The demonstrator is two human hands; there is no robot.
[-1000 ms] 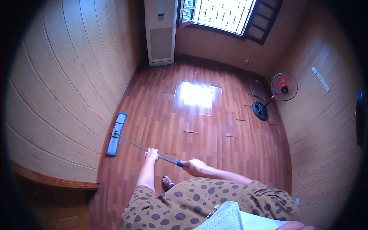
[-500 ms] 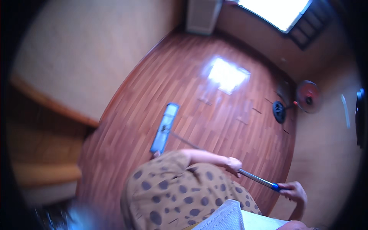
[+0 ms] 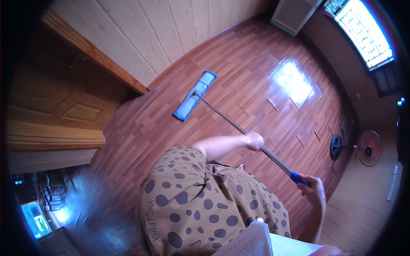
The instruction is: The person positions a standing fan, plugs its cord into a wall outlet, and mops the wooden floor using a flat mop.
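mop pad (image 3: 194, 96) – blue | floor (image 3: 256, 85) – reddish-brown planks | garment (image 3: 200, 209) – tan, dark spots

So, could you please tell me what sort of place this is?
Probably a room in a home: wood-patterned floor, pale panelled walls, a barred window, a standing fan and a panelled wooden door.

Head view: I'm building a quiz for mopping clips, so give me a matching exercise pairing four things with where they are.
Things:
1. mop head
2. left hand
3. right hand
4. fan

Places:
A. at the blue grip end of the handle
B. on the floor near the door frame
C. midway along the metal handle
D. by the right wall

Pairs: 1-B, 2-C, 3-A, 4-D
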